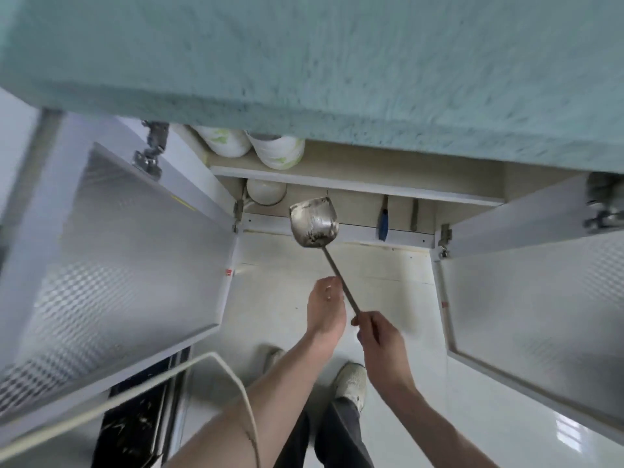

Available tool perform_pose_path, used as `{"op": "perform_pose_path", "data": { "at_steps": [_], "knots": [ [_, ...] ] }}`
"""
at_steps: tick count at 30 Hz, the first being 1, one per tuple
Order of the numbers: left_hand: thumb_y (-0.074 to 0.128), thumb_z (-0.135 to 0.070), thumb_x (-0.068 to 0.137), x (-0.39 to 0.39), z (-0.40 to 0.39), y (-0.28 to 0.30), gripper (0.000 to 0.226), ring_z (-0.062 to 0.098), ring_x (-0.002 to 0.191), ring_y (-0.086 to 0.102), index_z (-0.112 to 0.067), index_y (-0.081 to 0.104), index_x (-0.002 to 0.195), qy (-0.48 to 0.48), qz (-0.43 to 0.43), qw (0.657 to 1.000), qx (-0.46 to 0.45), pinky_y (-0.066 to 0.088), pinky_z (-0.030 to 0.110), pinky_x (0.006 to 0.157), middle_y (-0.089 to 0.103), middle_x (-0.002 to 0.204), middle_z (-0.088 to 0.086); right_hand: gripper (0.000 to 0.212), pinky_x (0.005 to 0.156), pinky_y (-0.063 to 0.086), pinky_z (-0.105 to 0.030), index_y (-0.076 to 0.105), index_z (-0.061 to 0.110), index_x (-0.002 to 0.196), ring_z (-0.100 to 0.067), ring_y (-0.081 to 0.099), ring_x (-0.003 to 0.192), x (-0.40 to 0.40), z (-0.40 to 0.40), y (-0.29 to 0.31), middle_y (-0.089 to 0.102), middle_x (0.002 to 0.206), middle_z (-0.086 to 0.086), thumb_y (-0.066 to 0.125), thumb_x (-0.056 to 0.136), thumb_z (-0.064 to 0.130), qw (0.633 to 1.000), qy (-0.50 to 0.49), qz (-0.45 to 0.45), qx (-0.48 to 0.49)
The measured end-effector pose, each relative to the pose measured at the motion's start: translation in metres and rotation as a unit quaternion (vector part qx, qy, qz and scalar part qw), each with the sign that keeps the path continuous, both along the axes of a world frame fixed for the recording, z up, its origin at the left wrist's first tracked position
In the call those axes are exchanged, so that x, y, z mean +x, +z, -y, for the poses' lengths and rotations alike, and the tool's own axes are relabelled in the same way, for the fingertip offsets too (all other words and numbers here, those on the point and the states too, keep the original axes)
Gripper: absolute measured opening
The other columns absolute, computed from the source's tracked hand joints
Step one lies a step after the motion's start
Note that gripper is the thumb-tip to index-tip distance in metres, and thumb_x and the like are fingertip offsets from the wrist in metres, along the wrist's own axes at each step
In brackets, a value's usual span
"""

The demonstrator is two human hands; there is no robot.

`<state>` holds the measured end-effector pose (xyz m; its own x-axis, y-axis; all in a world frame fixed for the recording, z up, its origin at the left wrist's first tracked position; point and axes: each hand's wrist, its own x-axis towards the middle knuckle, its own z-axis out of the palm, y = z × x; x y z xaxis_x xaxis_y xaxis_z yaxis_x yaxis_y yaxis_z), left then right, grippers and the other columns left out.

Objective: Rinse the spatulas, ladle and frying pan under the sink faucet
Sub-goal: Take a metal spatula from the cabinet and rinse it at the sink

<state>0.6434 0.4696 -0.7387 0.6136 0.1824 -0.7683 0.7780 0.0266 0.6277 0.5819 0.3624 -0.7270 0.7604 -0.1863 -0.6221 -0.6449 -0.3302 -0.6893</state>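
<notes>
Steel ladle (314,221), soiled bowl, handle angled down-right.

Looking down past a teal speckled tabletop (337,62), both cabinet doors (128,251) swing wide, patterned frosted panels catching the light. Inside, a shelf (371,184) carries stacked white bowls (277,150). Below, glossy pale floor tiles (506,430) reflect daylight.

Cabinet shelf (371,170) — white bowls (250,145) stacked at left, pale floor (270,298) — two shoes (351,383)
</notes>
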Motion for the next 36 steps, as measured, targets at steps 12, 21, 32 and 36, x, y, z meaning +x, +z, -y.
{"op": "perform_pose_path", "data": {
  "at_steps": [12, 21, 32, 36],
  "knots": [
    [0.065, -0.008, 0.097, -0.030, -0.032, 0.223, 0.009, 0.031, 0.072, 0.067, 0.000, 0.070, 0.097, 0.140, -0.030, 0.980, -0.136, 0.064, 0.041, 0.077, 0.073, 0.082, 0.018, 0.025, 0.050, 0.033, -0.026, 0.068, 0.018, 0.087, -0.012, 0.041, 0.049, -0.038, 0.000, 0.220, 0.056, 0.060, -0.006, 0.052, 0.105, 0.025, 0.995, 0.098, -0.001, -0.029],
    [0.068, -0.010, 0.097, -0.057, -0.035, 0.336, 0.012, 0.025, 0.079, 0.075, 0.001, 0.072, 0.102, 0.184, -0.022, 0.961, -0.206, 0.061, 0.033, 0.074, 0.076, 0.090, 0.018, 0.030, 0.051, 0.033, -0.018, 0.069, 0.015, 0.076, -0.007, 0.041, 0.052, -0.067, 0.011, 0.349, 0.056, 0.055, 0.017, 0.064, 0.101, 0.032, 0.999, 0.015, 0.038, -0.019],
    [0.065, -0.009, 0.099, -0.064, 0.040, 0.424, 0.011, 0.027, 0.084, 0.073, -0.001, 0.072, 0.101, -0.032, 0.024, 0.961, -0.272, 0.061, 0.031, 0.073, 0.074, 0.094, 0.021, 0.033, 0.059, 0.032, -0.034, 0.069, 0.017, 0.072, -0.016, 0.036, 0.058, -0.136, 0.042, 0.432, 0.042, 0.058, 0.007, 0.064, 0.101, 0.031, 0.969, -0.212, 0.125, -0.002],
    [0.061, -0.010, 0.102, -0.075, 0.097, 0.440, 0.012, 0.022, 0.074, 0.072, -0.003, 0.069, 0.096, -0.125, 0.030, 0.953, -0.274, 0.061, 0.029, 0.069, 0.072, 0.086, 0.017, 0.033, 0.054, 0.029, -0.026, 0.069, 0.013, 0.076, -0.015, 0.033, 0.057, -0.165, 0.068, 0.449, 0.039, 0.058, 0.004, 0.062, 0.103, 0.030, 0.944, -0.285, 0.165, 0.006]
  ]
}}
